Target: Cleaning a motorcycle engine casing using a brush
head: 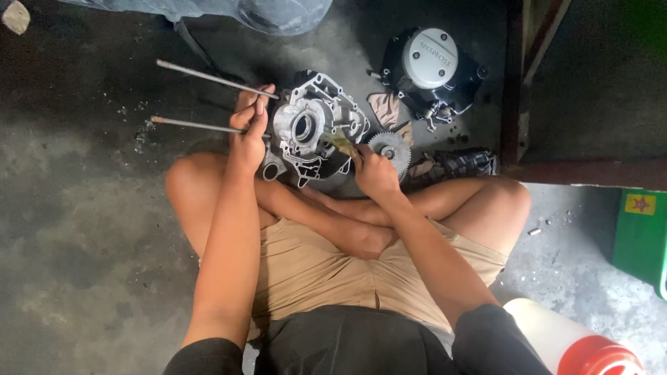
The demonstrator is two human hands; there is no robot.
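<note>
1. Left hand (248, 132) closes its grip on the engine case's (316, 128) edge by the long studs (208, 78), steadying it.
2. Right hand (374, 173) grips a yellowish tool (340, 143) against the case.
3. The case rests on the floor (76, 208) before crossed legs; gear (389, 147) and dark cover (429, 66) lie beside.

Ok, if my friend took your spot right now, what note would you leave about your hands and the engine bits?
Left hand: gripping a long metal rod that sticks out of the engine case; a second rod lies just below.
Right hand: holding a small yellowish tool against the case's right side.
The case stands on the concrete floor between the knees. A gear and a rag lie behind the right hand; the black engine cover sits farther back, already off.
Left: the case is open, its parts spread around.
</note>
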